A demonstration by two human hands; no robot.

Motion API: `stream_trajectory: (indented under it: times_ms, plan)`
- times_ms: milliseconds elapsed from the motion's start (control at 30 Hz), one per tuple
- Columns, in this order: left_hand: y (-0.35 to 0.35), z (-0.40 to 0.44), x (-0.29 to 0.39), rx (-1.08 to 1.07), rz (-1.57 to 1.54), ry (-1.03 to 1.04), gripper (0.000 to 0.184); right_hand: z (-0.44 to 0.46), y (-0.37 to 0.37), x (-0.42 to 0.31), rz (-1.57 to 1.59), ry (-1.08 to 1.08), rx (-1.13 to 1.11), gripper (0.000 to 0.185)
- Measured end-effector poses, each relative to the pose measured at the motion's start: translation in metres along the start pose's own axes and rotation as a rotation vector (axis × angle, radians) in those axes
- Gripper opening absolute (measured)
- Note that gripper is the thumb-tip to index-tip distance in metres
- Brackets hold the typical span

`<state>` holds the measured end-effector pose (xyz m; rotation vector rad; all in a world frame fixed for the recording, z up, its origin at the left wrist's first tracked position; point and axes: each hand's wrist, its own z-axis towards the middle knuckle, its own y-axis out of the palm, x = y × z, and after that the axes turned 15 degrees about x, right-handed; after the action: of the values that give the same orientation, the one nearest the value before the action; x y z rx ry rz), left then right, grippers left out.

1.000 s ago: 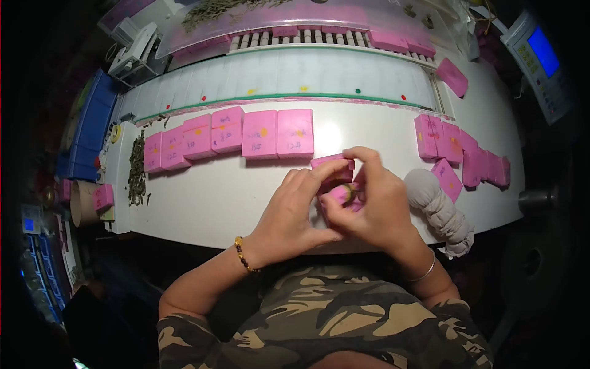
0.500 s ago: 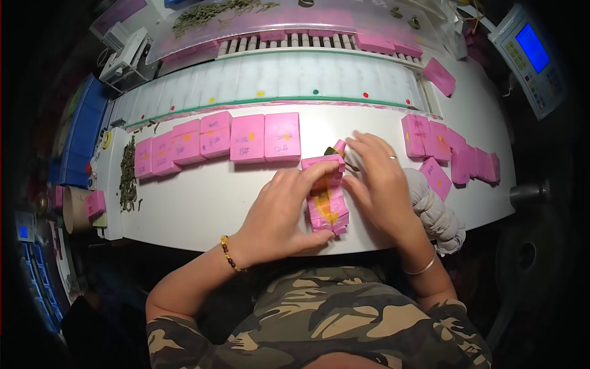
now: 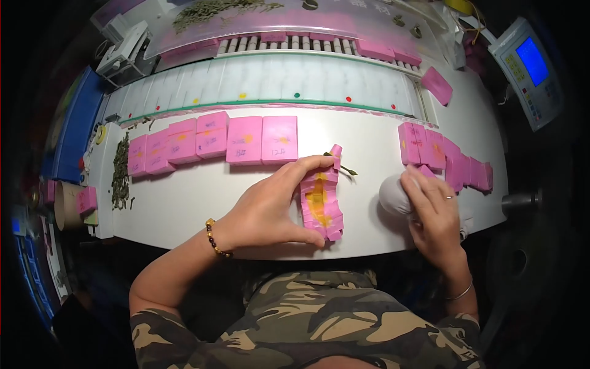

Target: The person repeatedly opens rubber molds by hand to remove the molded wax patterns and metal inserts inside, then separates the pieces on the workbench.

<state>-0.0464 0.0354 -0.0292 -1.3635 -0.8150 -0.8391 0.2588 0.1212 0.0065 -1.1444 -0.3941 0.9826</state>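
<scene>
My left hand (image 3: 264,200) grips a pink foam block (image 3: 330,209) at the table's front, thumb at its near end and fingers at its far end. The block's upper face is cut, with an uneven hollow stained yellow. At its far end lies a dark green stem with a leafy tip (image 3: 350,172), beside a small pink tapered piece (image 3: 336,149). To the right, my right hand (image 3: 435,212) is closed round a pale grey cloth bundle (image 3: 394,195), its smooth rounded end facing left. The palm hides the rest of the bundle.
Marked pink blocks (image 3: 244,140) stand in a row at left, and more pink blocks (image 3: 424,146) at right. Behind runs a long white panel (image 3: 264,77) with coloured dots. Dried green stems (image 3: 121,172) lie far left. A device with a blue screen (image 3: 531,61) stands right.
My right hand has left the block, moved right and taken hold of the grey cloth bundle. My left hand still grips the block. The view has shifted slightly.
</scene>
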Motion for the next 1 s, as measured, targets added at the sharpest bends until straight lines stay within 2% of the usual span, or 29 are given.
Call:
stream_trajectory:
  times_ms: [67,100,167,200,233,267,333,400,467,533,600,667,700,733,800,833,867,900,933,1000]
  plan:
    - [0.003,-0.001,-0.005,0.021,-0.025,0.055,0.112,0.027,-0.011,-0.022,-0.14,-0.147,0.362,0.064]
    - [0.002,-0.001,-0.003,0.021,-0.025,0.052,0.112,0.037,-0.01,-0.032,-0.137,-0.147,0.361,0.064]
    - [-0.003,0.0,0.006,-0.043,0.007,-0.077,0.106,0.054,-0.004,-0.052,-0.166,-0.257,0.722,0.057]
    - [-0.002,0.0,0.004,-0.043,0.013,-0.075,0.106,0.056,0.0,-0.058,-0.227,-0.411,0.542,0.049]
    - [0.0,0.0,-0.003,-0.011,0.001,-0.011,0.105,0.056,0.023,-0.064,-0.114,-0.456,0.394,0.044]
    - [0.003,-0.001,-0.008,0.022,-0.015,0.053,0.104,0.051,0.059,-0.062,-0.145,-0.563,0.254,0.042]
    - [0.001,0.001,-0.008,0.058,-0.013,0.104,0.103,0.055,0.061,-0.056,-0.039,-0.532,0.269,0.045]
    - [0.003,-0.006,-0.006,0.043,-0.006,0.048,0.104,0.061,0.045,-0.052,-0.006,-0.519,0.205,0.046]
    - [0.006,-0.009,-0.004,0.089,-0.004,0.125,0.103,0.067,0.027,-0.055,-0.03,-0.532,0.242,0.043]
    - [0.007,-0.013,0.004,0.076,0.075,-0.015,0.1,0.067,0.006,-0.066,-0.017,-0.402,0.394,0.048]
    - [0.012,-0.014,0.003,0.115,0.096,0.013,0.096,0.055,0.016,-0.07,-0.046,-0.388,0.486,0.045]
    - [0.017,-0.013,-0.006,0.172,0.038,0.148,0.095,0.036,0.052,-0.063,-0.115,-0.503,0.249,0.041]
    - [0.016,-0.016,-0.003,0.188,0.093,0.192,0.092,0.032,0.054,-0.058,-0.072,-0.451,0.311,0.042]
    - [0.013,-0.016,0.002,0.115,0.137,0.102,0.095,0.034,0.047,-0.046,-0.083,-0.463,0.318,0.042]
    - [0.016,-0.019,-0.005,0.171,0.127,0.154,0.095,0.035,0.029,-0.033,-0.012,-0.337,0.215,0.045]
    - [0.016,-0.02,-0.005,0.179,0.124,0.157,0.095,0.036,0.022,-0.027,-0.032,-0.296,0.275,0.048]
    - [0.018,-0.024,-0.005,0.191,0.142,0.183,0.087,0.038,0.02,-0.017,-0.037,-0.302,0.269,0.048]
    - [0.021,-0.027,-0.004,0.2,0.16,0.211,0.079,0.041,0.02,-0.006,-0.129,-0.22,0.274,0.051]
    - [0.025,-0.028,-0.005,0.199,0.156,0.219,0.079,0.045,0.022,0.003,-0.222,-0.133,0.285,0.055]
    - [0.033,-0.034,-0.009,0.288,0.218,0.509,0.051,0.053,0.033,0.011,-0.227,-0.108,0.242,0.058]
